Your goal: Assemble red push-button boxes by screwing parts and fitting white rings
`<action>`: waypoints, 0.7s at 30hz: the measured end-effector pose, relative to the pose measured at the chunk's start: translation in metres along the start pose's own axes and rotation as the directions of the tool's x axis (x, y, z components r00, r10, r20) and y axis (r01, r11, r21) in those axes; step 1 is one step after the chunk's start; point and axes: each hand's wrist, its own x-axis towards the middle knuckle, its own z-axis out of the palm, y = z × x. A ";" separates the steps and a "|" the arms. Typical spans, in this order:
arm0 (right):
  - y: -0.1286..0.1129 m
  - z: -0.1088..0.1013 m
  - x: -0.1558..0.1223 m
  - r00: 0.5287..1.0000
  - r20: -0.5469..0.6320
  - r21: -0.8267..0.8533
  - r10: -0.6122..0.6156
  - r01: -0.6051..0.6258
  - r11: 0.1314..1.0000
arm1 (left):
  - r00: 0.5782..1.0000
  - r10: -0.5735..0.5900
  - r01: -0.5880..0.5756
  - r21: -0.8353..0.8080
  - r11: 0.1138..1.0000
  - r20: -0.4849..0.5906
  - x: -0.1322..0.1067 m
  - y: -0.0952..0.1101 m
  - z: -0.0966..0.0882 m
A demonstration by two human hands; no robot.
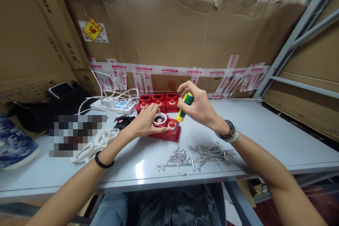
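Observation:
My left hand (145, 122) grips a red box-shaped unit (165, 135) lying on the table, its fingers over the far side and its thumb along the near edge. A white ring (160, 118) with a dark round centre sits on the unit, beside a red dome in a pale collar. My right hand (194, 104) is closed round a green and yellow screwdriver (187, 103). The screwdriver tilts down, its tip at the unit's right near corner; whether it sits in a screw is too small to tell. Similar red units (171, 103) stand behind.
Loose screws (178, 156) and metal pins (212, 152) lie in front. White rings (102, 137) and a black part (123, 122) are at left, with a power strip (116, 106) and cables behind. A cardboard wall (172, 39) closes the table's back; metal shelving (288, 39) stands right.

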 end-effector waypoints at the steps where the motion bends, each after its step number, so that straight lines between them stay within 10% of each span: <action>1: 0.001 0.001 0.000 1.000 0.001 -0.003 0.004 -0.004 1.000 | 1.000 -0.011 0.011 -0.028 1.000 0.018 0.000 0.000 0.000; 21: 0.018 -0.001 -0.002 0.997 -0.055 -0.073 0.062 -0.066 0.995 | 0.988 0.012 0.006 -0.118 0.993 0.154 -0.002 0.001 -0.001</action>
